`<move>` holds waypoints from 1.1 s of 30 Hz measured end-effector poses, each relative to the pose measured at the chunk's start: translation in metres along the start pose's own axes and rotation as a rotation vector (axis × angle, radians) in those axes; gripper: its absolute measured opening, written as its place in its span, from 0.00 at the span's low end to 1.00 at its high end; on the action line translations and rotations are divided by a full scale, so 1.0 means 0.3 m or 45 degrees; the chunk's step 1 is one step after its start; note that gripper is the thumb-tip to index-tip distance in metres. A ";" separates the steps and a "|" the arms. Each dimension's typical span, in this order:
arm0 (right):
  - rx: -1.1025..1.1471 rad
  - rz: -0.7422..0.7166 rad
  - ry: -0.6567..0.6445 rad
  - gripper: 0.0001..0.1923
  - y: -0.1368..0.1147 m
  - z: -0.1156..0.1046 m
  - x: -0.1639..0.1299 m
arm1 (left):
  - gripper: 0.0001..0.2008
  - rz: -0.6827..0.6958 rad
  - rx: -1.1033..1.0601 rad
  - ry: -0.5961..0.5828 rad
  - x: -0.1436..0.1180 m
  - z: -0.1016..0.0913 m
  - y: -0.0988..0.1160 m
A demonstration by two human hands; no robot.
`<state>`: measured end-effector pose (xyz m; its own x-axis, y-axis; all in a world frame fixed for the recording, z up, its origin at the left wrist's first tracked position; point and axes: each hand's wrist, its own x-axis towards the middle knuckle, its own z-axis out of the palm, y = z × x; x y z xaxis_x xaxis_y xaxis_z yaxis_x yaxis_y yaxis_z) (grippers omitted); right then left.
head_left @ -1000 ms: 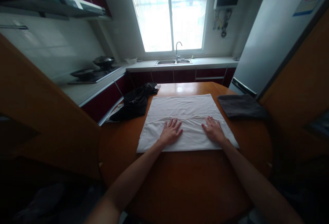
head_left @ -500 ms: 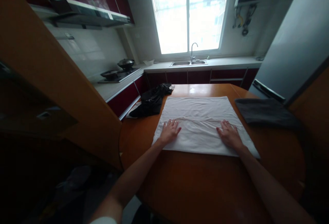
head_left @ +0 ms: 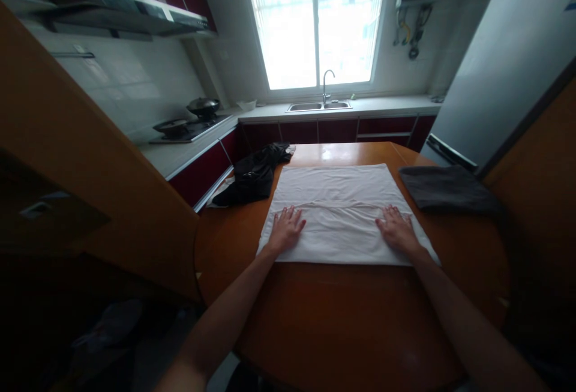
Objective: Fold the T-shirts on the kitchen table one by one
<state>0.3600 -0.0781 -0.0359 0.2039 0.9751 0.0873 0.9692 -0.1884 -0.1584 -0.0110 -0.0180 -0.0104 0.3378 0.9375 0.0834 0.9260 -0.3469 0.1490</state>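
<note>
A white cloth garment (head_left: 337, 185), folded into a broad rectangle, lies on the wooden table (head_left: 342, 320). Its near part is folded over, with an edge and wrinkles running across between my hands. My left hand (head_left: 285, 228) rests flat on its left side, fingers spread. On the right side my right hand (head_left: 396, 228) also lies flat with fingers apart. Neither hand grips the fabric.
A crumpled black garment (head_left: 252, 176) sits at the table's left edge. A folded dark grey cloth (head_left: 447, 188) lies on the right. Beyond are a sink (head_left: 319, 106), a stove with pans (head_left: 193, 125) and a fridge (head_left: 499, 68).
The view has turned slightly to the right, so everything sits further left. My left hand has shifted slightly outward towards the cloth's left edge; both hands stay flat on it.
</note>
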 end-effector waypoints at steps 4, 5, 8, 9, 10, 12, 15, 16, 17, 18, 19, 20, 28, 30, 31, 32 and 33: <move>0.040 -0.001 0.096 0.33 -0.009 0.000 0.004 | 0.27 0.008 -0.025 0.054 0.004 0.001 0.001; 0.045 -0.007 0.101 0.33 -0.012 -0.001 0.005 | 0.27 0.017 -0.015 0.050 0.005 0.000 0.002; 0.038 -0.020 0.055 0.33 -0.022 0.002 0.003 | 0.27 0.023 0.010 0.027 0.002 -0.005 0.008; 0.036 -0.019 0.051 0.33 -0.026 0.004 0.001 | 0.27 0.020 0.011 0.031 0.000 -0.008 0.011; 0.039 -0.017 0.062 0.33 -0.029 0.005 0.000 | 0.27 0.016 0.009 0.043 -0.002 -0.010 0.015; 0.060 -0.010 0.116 0.32 -0.037 0.007 -0.001 | 0.27 0.021 0.008 0.074 -0.007 -0.015 0.023; 0.087 -0.034 0.109 0.32 -0.045 0.006 -0.004 | 0.27 0.052 0.029 0.050 -0.013 -0.017 0.034; 0.090 -0.041 0.082 0.32 -0.048 0.004 -0.005 | 0.28 0.055 0.037 0.028 -0.013 -0.017 0.037; 0.092 -0.042 0.060 0.32 -0.051 0.002 -0.007 | 0.28 0.055 0.041 0.011 -0.014 -0.018 0.040; 0.097 -0.040 0.052 0.32 -0.055 -0.002 -0.009 | 0.27 0.053 0.039 0.010 -0.014 -0.021 0.044; 0.108 -0.039 0.065 0.32 -0.062 -0.008 -0.012 | 0.27 0.052 0.031 0.025 -0.016 -0.025 0.049; 0.124 -0.046 0.098 0.31 -0.072 -0.014 -0.016 | 0.27 0.058 0.017 0.054 -0.018 -0.029 0.057; 0.245 -0.390 0.089 0.31 -0.275 -0.038 -0.126 | 0.31 0.329 -0.020 0.018 -0.076 -0.007 0.183; 0.211 -0.458 -0.012 0.32 -0.313 -0.031 -0.151 | 0.32 0.364 0.018 -0.045 -0.086 0.013 0.198; 0.192 -0.471 -0.050 0.32 -0.324 -0.027 -0.159 | 0.32 0.371 0.032 -0.062 -0.088 0.020 0.201; 0.179 -0.475 -0.072 0.32 -0.329 -0.025 -0.163 | 0.32 0.372 0.042 -0.068 -0.089 0.025 0.201; 0.172 -0.471 -0.076 0.32 -0.329 -0.023 -0.165 | 0.32 0.372 0.046 -0.069 -0.089 0.028 0.200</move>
<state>0.2551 -0.1085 -0.0178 -0.1680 0.9801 0.1061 0.9479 0.1901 -0.2556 0.0368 -0.0637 -0.0120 0.5986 0.7984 0.0650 0.7932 -0.6021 0.0915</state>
